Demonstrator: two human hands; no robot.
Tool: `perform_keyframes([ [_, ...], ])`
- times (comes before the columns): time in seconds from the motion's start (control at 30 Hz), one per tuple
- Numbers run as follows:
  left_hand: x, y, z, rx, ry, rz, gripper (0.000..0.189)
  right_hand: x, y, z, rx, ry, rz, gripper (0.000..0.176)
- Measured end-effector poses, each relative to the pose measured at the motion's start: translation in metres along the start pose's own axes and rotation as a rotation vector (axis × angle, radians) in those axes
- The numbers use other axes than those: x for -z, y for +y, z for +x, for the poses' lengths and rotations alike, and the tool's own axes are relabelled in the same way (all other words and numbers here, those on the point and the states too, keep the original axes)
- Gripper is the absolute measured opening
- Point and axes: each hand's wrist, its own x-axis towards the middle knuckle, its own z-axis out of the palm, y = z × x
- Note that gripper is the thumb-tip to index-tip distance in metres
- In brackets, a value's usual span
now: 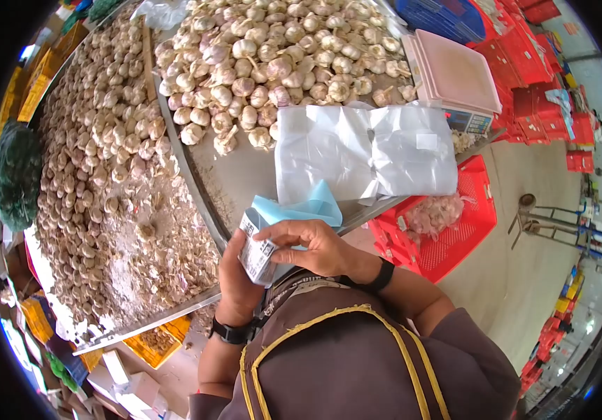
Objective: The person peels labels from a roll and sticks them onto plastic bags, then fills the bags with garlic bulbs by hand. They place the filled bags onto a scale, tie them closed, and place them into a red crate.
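My left hand [239,271] is closed around a small stack of white printed labels [257,253], held upright close to my body at the table edge. Curled over the stack from the right is my right hand [313,246], its fingers pinched at the top label. A light blue sheet [302,206] spreads out behind both hands and partly overlaps clear plastic bags [325,148] lying flat on the metal table. Beyond the bags is a large heap of garlic bulbs [273,59].
Left of a metal divider [190,175] lie more garlic bulbs [70,210] and loose skins [161,245]. A scale [455,73] stands at the table's right. Below that edge is a red crate [455,241] holding plastic bags. Red crates [525,63] are stacked farther right.
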Motion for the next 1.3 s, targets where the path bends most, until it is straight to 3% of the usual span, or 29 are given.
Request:
perform_keyframes([
  [0.1,0.007,0.000,-0.004,0.072,-0.059,-0.115,0.044,-0.004,-0.011,0.003,-0.031,-0.113,-0.154,0.026],
  [0.17,0.004,0.000,-0.008,0.040,-0.032,-0.156,0.041,-0.007,-0.023,0.002,0.060,-0.062,-0.382,0.014],
  [0.23,0.005,0.000,-0.010,0.015,-0.007,-0.194,0.038,-0.001,-0.025,0.002,-0.041,-0.047,-0.344,0.012],
  [0.3,0.018,0.000,-0.008,-0.142,0.076,-0.256,0.030,0.015,-0.015,0.008,0.263,0.152,-0.466,0.012],
  [0.33,0.027,0.000,-0.006,-0.188,-0.044,-0.285,0.023,0.023,-0.021,0.013,0.094,0.291,-0.233,0.013],
  [0.37,0.031,0.000,-0.005,-0.193,-0.044,-0.292,0.023,0.034,-0.028,0.020,-0.074,0.427,0.002,0.015],
  [0.43,0.031,0.004,-0.005,-0.230,0.173,-0.259,0.021,0.096,0.007,0.042,-0.010,0.596,0.303,0.019],
  [0.5,0.039,0.005,-0.005,-0.243,0.140,-0.259,0.020,0.141,0.038,0.070,-0.098,0.890,0.228,0.018],
  [0.57,0.038,0.005,-0.007,-0.267,0.101,-0.285,0.020,0.186,0.075,0.093,-0.181,0.908,-0.086,0.028],
  [0.6,0.035,0.006,-0.008,-0.269,0.179,-0.256,0.019,0.198,0.088,0.098,-0.183,0.908,-0.089,0.028],
  [0.67,0.028,0.007,-0.009,-0.267,0.241,-0.264,0.019,0.208,0.106,0.106,-0.164,0.817,-0.696,0.031],
  [0.7,0.028,0.008,-0.010,-0.264,0.303,-0.269,0.019,0.198,0.104,0.107,-0.168,0.817,-0.694,0.031],
  [0.77,0.033,0.008,-0.014,-0.260,0.256,-0.253,0.019,0.169,0.087,0.107,0.115,1.150,-1.149,0.028],
  [0.8,0.035,0.008,-0.017,-0.257,0.207,-0.238,0.019,0.168,0.088,0.104,0.190,1.196,-1.222,0.027],
  [0.83,0.037,0.009,-0.018,-0.259,0.202,-0.238,0.019,0.167,0.087,0.100,0.196,1.198,-1.223,0.027],
  [0.9,0.041,0.010,-0.019,-0.265,0.247,-0.234,0.019,0.160,0.084,0.091,-0.042,0.833,-1.149,0.030],
  [0.93,0.043,0.010,-0.021,-0.264,0.247,-0.235,0.019,0.151,0.081,0.087,-0.057,0.723,-1.194,0.028],
  [1.03,0.040,0.014,-0.022,-0.274,0.191,-0.198,0.019,0.147,0.094,0.084,-0.092,0.592,-1.258,0.023],
  [1.1,0.024,0.015,-0.023,-0.387,0.396,-0.159,0.021,0.152,0.098,0.085,-0.104,0.618,-1.216,0.019],
  [1.23,0.022,0.019,-0.027,-0.410,0.361,-0.047,0.022,0.173,0.102,0.081,-0.077,0.650,-1.093,0.014],
  [1.3,0.034,0.018,-0.023,-0.452,0.252,0.080,0.022,0.182,0.106,0.076,-0.063,0.680,-1.024,0.013],
])
